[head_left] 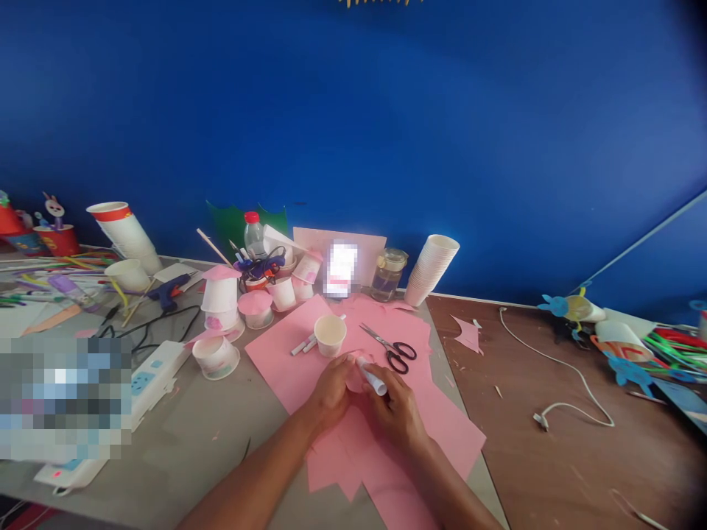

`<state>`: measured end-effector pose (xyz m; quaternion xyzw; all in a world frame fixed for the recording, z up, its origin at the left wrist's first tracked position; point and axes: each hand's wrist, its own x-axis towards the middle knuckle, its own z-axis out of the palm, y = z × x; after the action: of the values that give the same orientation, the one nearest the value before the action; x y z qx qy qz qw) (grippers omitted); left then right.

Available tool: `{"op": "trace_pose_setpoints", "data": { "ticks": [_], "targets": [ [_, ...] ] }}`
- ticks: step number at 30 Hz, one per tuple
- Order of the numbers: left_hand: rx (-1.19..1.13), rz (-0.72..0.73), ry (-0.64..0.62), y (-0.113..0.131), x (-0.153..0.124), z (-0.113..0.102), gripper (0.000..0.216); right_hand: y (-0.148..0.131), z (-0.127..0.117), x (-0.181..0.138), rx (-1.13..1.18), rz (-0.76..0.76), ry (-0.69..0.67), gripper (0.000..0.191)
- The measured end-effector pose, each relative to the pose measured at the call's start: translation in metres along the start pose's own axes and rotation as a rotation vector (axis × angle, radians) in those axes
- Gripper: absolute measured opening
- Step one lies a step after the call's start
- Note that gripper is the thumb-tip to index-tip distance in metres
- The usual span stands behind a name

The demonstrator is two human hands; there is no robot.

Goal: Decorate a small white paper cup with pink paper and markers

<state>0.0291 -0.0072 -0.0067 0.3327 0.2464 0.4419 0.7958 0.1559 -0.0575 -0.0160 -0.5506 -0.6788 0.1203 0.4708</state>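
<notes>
My left hand (333,389) pinches a small piece of pink paper (356,377) above the pink sheets. In my right hand (398,409) is a short white tube (374,377), its upper end against that pink piece. Whether the tube is a glue stick or rolled paper I cannot tell. Just beyond my hands stands a white paper cup (330,336), with small white rolls (303,344) lying to its left. Black-handled scissors (393,352) lie to the right, blades partly apart. Overlapping pink paper sheets (287,342) spread beneath all of these.
Pink-topped paper-cup models (219,298) stand at left, near a glue gun (169,292) and a white power strip (157,372). A leaning cup stack (433,269), a glass jar (388,274) and a lit, blurred screen (340,269) line the back. A white cable (577,368) lies right.
</notes>
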Motion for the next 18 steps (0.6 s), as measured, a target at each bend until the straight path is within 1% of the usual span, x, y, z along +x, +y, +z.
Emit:
{"op": "trace_pose_setpoints", "data": {
  "ticks": [2, 5, 6, 7, 8, 10, 12, 15, 18],
  "targets": [
    [0.027, 0.002, 0.07, -0.001, 0.001, -0.002, 0.022, 0.003, -0.003, 0.0, 0.092, 0.066, 0.049, 0.024],
    [0.012, -0.046, 0.259, 0.0, 0.002, -0.004, 0.021, 0.007, -0.009, 0.002, 0.22, 0.163, 0.17, 0.025],
    [-0.009, -0.065, 0.303, 0.0, 0.002, -0.004, 0.022, 0.008, -0.011, 0.003, 0.244, 0.185, 0.2, 0.025],
    [-0.03, -0.079, 0.319, 0.001, 0.002, -0.004, 0.022, 0.009, -0.013, 0.003, 0.26, 0.199, 0.215, 0.025],
    [-0.047, -0.088, 0.309, 0.002, 0.002, -0.003, 0.023, 0.009, -0.014, 0.003, 0.269, 0.202, 0.212, 0.025],
    [-0.066, -0.091, 0.254, 0.002, 0.001, -0.002, 0.023, 0.007, -0.014, 0.002, 0.269, 0.177, 0.164, 0.025],
    [-0.081, -0.106, 0.209, 0.003, 0.0, -0.001, 0.021, 0.004, -0.01, 0.001, 0.24, 0.121, 0.08, 0.025],
    [-0.114, -0.147, 0.173, 0.003, -0.003, 0.001, 0.018, -0.001, -0.002, -0.001, 0.158, 0.062, -0.037, 0.025],
    [-0.166, -0.181, 0.103, 0.003, -0.003, 0.001, 0.018, -0.003, 0.002, -0.001, 0.145, 0.067, -0.073, 0.025]
  ]
}}
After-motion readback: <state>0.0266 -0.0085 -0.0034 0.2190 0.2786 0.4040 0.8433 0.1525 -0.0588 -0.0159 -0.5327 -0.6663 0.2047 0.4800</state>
